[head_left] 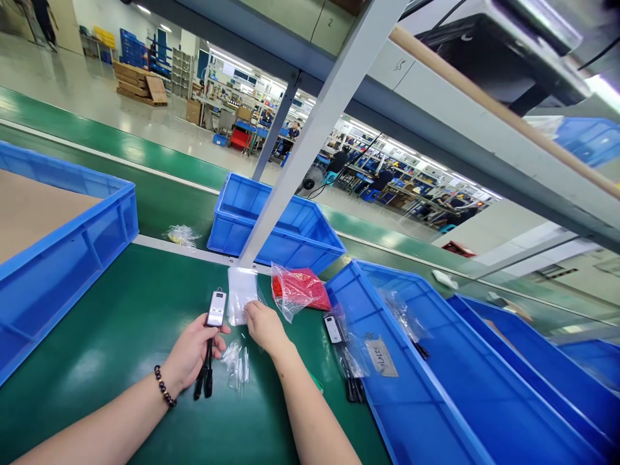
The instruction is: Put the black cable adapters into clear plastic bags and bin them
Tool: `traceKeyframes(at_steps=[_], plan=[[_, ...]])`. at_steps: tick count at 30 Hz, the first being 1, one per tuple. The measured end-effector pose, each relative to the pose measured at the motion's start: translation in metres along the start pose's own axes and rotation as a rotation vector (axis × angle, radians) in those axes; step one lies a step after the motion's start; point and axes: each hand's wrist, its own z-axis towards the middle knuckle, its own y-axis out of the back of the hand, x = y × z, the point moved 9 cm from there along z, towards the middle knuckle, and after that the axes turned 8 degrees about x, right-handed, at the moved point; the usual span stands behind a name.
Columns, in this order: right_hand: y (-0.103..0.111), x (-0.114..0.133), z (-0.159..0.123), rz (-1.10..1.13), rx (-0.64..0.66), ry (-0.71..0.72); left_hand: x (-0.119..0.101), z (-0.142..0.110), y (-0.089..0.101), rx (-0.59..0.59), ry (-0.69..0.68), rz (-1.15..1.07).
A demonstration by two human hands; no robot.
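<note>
My left hand (194,349) is closed around a small white-faced handheld device (217,309) with a little dark display, a metal loop at its top and black cables (208,374) hanging below. To its right, a stack of clear plastic bags (242,290) lies on the green work surface. My right hand (265,326) pinches the lower right edge of this stack; the fingertips are partly hidden. Between my hands lie loose clear plastic pieces (236,365). Behind my right hand sits a clear bag with red contents (303,289).
A similar bagged device (334,329) leans by a labelled blue bin (416,400) on the right. Another blue bin (276,239) stands behind, and a large blue crate (106,239) at left. A slanted white post (310,135) rises mid-view. Plastic scraps (181,236) lie farther back.
</note>
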Motion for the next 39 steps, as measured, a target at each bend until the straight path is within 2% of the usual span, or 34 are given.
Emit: traceKeyframes(at_steps=[6, 13, 16, 21, 24, 34, 39], plan=[[-0.002, -0.002, 0.002, -0.027, 0.009, -0.021, -0.003, -0.002, -0.002, -0.003, -0.001, 0.004], [0.001, 0.012, -0.002, -0.064, -0.006, 0.102, -0.003, -0.001, -0.003, 0.004, 0.003, -0.012], [-0.002, 0.010, 0.002, -0.096, -0.023, 0.088, -0.003, -0.001, -0.003, 0.006, 0.000, -0.008], [-0.002, 0.000, 0.007, -0.077, -0.096, -0.014, -0.003, -0.001, -0.003, 0.008, -0.005, 0.011], [-0.002, -0.003, 0.007, -0.083, -0.084, -0.057, -0.003, -0.001, -0.003, 0.011, -0.001, 0.007], [0.000, 0.005, 0.002, -0.094, -0.055, 0.061, -0.003, 0.000, -0.003, 0.009, -0.006, 0.001], [-0.005, -0.001, 0.005, -0.079, -0.046, 0.020, -0.002, 0.001, -0.003, 0.017, -0.007, 0.014]])
